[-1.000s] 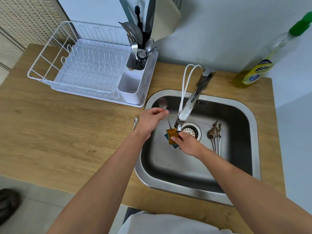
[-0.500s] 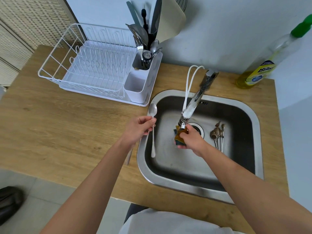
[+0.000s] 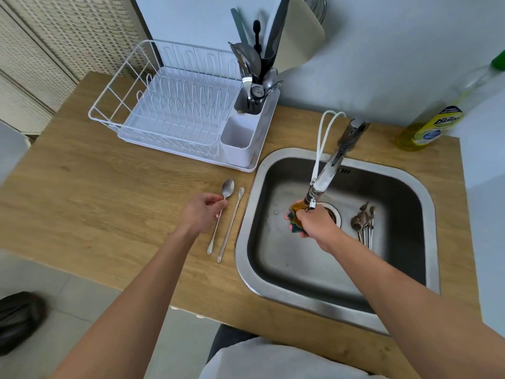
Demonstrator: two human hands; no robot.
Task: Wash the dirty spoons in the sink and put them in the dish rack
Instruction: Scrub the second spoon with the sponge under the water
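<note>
While L hand [image 3: 200,213] pinches it, spoon [image 3: 222,214] lies bowl-away, handle-near.

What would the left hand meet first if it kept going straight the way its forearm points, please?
Probably the dish rack, at its white cutlery cup; the counter between looks bare, though depth is hard to judge.

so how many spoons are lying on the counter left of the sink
2, side by side: a long-handled spoon pinched by the left hand, and a slimmer long spoon beside it, nearer the sink. None look hidden there.
</note>
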